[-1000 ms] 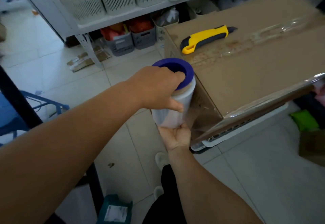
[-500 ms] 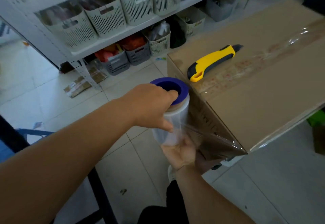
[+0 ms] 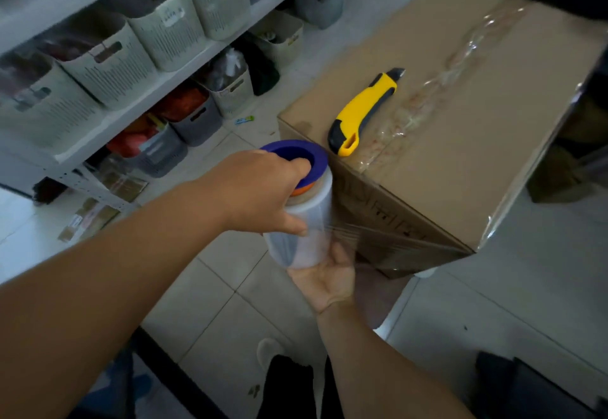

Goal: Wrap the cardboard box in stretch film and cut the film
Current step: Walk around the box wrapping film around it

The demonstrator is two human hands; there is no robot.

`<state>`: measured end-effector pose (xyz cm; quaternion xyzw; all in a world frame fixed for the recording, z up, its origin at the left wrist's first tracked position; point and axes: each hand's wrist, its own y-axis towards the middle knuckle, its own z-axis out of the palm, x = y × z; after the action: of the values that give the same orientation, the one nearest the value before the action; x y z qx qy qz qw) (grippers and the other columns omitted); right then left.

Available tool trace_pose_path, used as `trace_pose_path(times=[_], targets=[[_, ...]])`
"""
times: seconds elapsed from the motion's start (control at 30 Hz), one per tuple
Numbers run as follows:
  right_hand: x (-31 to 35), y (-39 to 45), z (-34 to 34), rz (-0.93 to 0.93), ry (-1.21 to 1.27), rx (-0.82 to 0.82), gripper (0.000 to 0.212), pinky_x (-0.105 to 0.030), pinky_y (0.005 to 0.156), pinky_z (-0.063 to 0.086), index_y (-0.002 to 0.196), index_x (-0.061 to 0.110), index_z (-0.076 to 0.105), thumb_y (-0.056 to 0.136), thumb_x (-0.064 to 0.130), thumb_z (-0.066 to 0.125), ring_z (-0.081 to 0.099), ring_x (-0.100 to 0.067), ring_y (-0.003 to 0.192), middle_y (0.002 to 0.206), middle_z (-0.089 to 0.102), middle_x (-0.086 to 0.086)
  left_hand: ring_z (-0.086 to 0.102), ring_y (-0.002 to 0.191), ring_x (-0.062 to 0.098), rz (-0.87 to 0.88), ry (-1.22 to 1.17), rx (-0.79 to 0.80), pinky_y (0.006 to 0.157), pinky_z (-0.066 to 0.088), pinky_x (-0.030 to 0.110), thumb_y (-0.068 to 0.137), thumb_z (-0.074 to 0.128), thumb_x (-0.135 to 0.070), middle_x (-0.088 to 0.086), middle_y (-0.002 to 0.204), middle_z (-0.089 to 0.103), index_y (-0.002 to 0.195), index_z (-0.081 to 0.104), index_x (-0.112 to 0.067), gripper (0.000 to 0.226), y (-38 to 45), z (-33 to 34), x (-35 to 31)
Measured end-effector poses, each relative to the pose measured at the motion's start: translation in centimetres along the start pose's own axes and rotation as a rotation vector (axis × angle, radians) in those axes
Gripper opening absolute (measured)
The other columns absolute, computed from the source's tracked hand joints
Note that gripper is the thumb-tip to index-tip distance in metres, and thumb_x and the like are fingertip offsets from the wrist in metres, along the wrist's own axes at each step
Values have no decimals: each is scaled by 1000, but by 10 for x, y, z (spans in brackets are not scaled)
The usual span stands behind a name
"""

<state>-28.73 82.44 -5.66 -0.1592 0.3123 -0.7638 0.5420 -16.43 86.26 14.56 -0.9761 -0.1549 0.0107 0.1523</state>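
Observation:
A large cardboard box (image 3: 467,142) fills the right of the head view, with clear tape along its top seam. A yellow and black utility knife (image 3: 363,112) lies on its top near the left edge. I hold a roll of stretch film (image 3: 304,221) with a blue core cap upright beside the box's near left corner. My left hand (image 3: 260,188) grips the top of the roll, thumb in the cap. My right hand (image 3: 325,279) cups the roll's bottom. A stretched sheet of film (image 3: 394,247) runs from the roll across the box's near side.
A white shelf rack (image 3: 138,103) with several slotted storage baskets stands at the left and back, more bins on the floor beneath. Pale floor tiles (image 3: 237,287) lie between me and the box. Dark objects sit at the lower right.
The roll has travelled with both hands along the box's side toward its left corner, and more film is pulled out across the near face. The view has shifted closer and leftward.

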Motion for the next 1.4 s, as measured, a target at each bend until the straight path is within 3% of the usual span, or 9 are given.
trace_pose_path(times=[0.07,0.13,0.27,0.4,0.77,0.9,1.07,1.4], targets=[[-8,1,-1,20,92,-1,48,-45,115,24,130,8,57,92,33,42,43,-32,133,140,51,-15,39,59,10,41,19,-7,51,31,23,72,64,-63,-11,67,38,93,32,-24,55,-2,-3,6],[-20,2,4,-9,86,-1,52,-46,116,21,129,7,57,95,40,35,42,-34,134,138,52,-18,37,56,8,75,39,-11,48,27,22,73,63,-62,-11,66,38,94,31,-24,55,-3,-5,11],[-40,-2,20,-38,94,62,60,-48,115,23,130,6,55,98,46,25,43,-37,131,134,55,-22,45,63,15,120,87,-45,59,35,27,72,64,-63,-10,65,39,94,35,-21,56,-6,-8,27],[-57,5,32,-46,88,81,62,-47,116,22,131,4,54,98,46,23,43,-37,131,134,54,-22,47,67,18,120,93,-41,60,37,30,70,65,-63,-8,68,43,100,42,-20,57,-9,-10,48],[-84,34,60,-62,107,102,57,-49,113,27,120,3,60,99,42,23,49,-38,124,124,61,-23,57,81,24,119,84,-26,69,46,33,68,66,-64,0,93,61,104,46,-19,62,2,-19,93],[-82,48,68,-47,117,87,53,-50,114,25,118,3,63,98,37,27,49,-38,125,123,62,-23,55,76,21,127,83,-3,67,47,33,67,66,-65,-3,85,58,102,47,-20,60,10,-22,105],[-84,66,67,-49,118,71,53,-46,116,24,94,0,76,96,32,34,50,-35,126,118,65,-21,51,69,17,159,92,-12,61,40,30,70,64,-65,-8,72,49,94,43,-21,54,16,-22,113],[-93,93,81,-215,153,119,44,-44,117,19,110,6,69,80,31,49,38,-30,138,146,44,-13,40,55,6,302,119,-65,57,35,26,74,59,-68,-10,64,41,80,34,-24,50,29,-25,136]])
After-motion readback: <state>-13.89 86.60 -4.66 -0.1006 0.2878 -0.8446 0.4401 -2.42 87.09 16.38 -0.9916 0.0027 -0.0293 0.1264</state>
